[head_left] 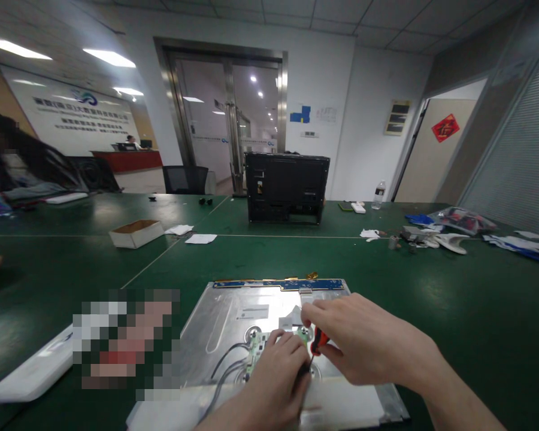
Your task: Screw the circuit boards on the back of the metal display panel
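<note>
Head view: the right hand (363,344) has its fingers curled shut around a small screwdriver (318,342) with a red and black handle, whose tip points down just beyond the thumb onto the silver metal back of a flat display panel (233,317). The left hand (276,374) lies just beside it, fingers (287,344) bent and pressed down on a small green circuit board (257,350) that sits on the panel; whether they pinch anything cannot be told. Grey cables (227,365) curve away from the board to the left of the left fingers. Along the panel's far edge, beyond both sets of fingertips, runs a narrow blue circuit strip (278,284). The panel lies flat on a green table (453,299). Well to the left of the left hand lies a white flat casing (31,371). Far beyond the fingers stand a black monitor shell (286,187), upright, and a shallow white cardboard box (136,233); a water bottle (378,195) stands off to the far right.
</note>
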Tool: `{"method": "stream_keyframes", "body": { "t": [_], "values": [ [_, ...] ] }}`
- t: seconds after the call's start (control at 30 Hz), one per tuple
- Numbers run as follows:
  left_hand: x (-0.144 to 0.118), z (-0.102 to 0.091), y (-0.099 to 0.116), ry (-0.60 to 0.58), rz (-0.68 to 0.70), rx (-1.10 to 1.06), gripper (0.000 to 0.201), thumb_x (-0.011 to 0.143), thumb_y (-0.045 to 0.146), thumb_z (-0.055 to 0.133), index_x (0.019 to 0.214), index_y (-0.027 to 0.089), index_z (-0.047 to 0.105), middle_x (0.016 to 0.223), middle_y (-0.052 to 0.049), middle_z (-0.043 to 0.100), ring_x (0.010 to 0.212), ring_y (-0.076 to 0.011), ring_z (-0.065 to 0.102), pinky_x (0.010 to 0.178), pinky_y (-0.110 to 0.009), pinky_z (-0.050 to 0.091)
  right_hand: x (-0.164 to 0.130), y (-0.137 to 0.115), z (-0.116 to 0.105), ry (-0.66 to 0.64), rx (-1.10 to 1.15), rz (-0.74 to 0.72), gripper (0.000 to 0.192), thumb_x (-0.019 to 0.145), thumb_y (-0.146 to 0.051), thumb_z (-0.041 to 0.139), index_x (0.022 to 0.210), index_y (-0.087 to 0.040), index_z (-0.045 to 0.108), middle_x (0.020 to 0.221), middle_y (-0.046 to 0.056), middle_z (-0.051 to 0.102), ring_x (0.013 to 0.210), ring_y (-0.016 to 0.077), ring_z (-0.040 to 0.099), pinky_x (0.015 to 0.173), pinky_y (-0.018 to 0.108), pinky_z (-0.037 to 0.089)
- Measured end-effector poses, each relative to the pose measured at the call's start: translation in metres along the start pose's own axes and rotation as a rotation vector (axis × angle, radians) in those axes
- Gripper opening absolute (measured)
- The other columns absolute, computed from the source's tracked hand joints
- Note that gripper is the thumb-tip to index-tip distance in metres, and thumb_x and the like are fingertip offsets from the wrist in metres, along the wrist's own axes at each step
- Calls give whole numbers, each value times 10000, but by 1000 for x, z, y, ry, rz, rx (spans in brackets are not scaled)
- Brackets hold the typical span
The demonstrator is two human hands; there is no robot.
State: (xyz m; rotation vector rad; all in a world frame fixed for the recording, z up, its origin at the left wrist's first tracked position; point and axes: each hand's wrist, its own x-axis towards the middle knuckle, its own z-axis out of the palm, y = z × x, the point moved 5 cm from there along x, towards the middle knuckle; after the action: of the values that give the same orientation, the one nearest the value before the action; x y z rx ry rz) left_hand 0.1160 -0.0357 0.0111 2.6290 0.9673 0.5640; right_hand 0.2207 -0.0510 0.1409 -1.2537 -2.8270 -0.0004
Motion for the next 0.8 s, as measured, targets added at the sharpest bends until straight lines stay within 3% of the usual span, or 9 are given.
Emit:
{"method": "stream_keyframes", "body": {
  "t": [0.37, 0.63, 0.8],
  "values": [
    [0, 6, -3, 42, 17, -36, 133, 769, 91, 509, 831, 199, 557, 910, -36, 613, 900, -216, 528, 868, -390, 347, 4, 2, 0, 22, -53, 58, 92, 834, -254, 543, 898, -192, 525, 786, 29, 660, 650, 182, 597, 496, 276, 243],
    [1, 3, -1, 28, 31, -35, 127, 805, 117, 505, 867, 207, 570, 930, -42, 611, 914, -220, 524, 861, -379, 358, 3, -6, -2, -7, -38, -40, 118, 797, -195, 522, 915, -195, 518, 859, 35, 646, 685, 176, 585, 497, 282, 266],
    [1, 3, -2, 39, 29, -49, 125, 775, 94, 508, 824, 200, 554, 912, -36, 614, 895, -216, 525, 867, -389, 347, 5, -3, -2, 14, -38, 15, 85, 816, -199, 534, 901, -200, 534, 822, 21, 660, 669, 173, 593, 493, 281, 239]
  ]
}}
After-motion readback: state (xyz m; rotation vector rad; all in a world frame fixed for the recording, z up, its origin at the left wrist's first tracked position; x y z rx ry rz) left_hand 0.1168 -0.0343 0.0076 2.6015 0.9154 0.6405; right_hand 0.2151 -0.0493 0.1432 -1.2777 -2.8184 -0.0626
